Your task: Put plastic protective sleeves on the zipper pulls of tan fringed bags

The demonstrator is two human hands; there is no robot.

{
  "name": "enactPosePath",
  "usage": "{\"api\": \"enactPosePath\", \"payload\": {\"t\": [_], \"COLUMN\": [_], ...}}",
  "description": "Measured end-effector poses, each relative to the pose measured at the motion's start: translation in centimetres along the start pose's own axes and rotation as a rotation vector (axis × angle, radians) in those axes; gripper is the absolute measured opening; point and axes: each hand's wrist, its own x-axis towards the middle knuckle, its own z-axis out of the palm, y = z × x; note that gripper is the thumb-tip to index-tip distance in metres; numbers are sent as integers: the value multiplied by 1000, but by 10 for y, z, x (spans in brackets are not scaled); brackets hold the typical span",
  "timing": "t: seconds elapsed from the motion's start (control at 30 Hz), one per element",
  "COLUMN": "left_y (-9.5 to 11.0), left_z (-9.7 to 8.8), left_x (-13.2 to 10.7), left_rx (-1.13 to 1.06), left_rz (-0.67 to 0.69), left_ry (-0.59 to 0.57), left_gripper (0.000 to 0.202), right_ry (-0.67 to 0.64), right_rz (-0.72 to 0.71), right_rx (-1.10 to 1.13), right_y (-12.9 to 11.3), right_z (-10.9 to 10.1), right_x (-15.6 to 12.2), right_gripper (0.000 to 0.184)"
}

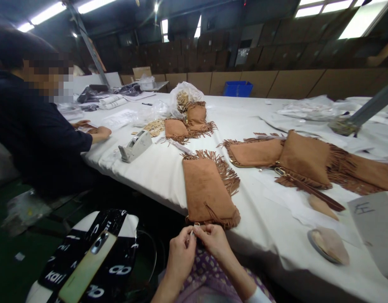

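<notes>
The worktop [149, 179] is spread with white sheeting in a warehouse-like room, with stacked cardboard cartons [181, 54] along the far wall, skylights at upper right and one blue plastic crate [238, 89] beyond the far edge. Six fringed tan suede pouches lie on the worktop: the nearest pouch [206, 189] at centre, three at right [304, 160] and two at upper centre [196, 118]. One tape dispenser [135, 145] sits left of the nearest pouch.

At lower centre, the left hand [180, 257] and right hand [212, 241] meet just below the worktop's near edge, above a purple patterned lap [206, 273]. Their fingers [202, 231] are closed in a pinch on a small pale piece [192, 231], too small to identify. A phone in a gold case [86, 267] lies at lower left on printed black-and-white fabric [118, 252]. A co-worker's hands [101, 133] rest on the worktop at left.
</notes>
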Motion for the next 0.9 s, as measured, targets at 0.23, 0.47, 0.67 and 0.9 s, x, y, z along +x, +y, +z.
{"api": "enactPosePath", "payload": {"t": [0.23,0.47,0.67,0.9], "left_y": [0,3,12,4], "left_z": [-12,-8,-2,-1], "left_x": [11,11,-1,-1], "left_rx": [-668,-409,-21,-321], "left_rz": [-328,-200,-43,-230], "left_ry": [-249,-59,51,-68], "left_gripper": [41,40,42,41], "right_ry": [-135,188,96,-84], "right_rz": [-142,-187,-87,-105], "right_rx": [16,-221,-91,221], "right_y": [-8,5,-1,-12], "right_z": [-6,-14,-9,9], "right_x": [-4,-14,-33,-29], "right_gripper": [48,61,57,47]}}
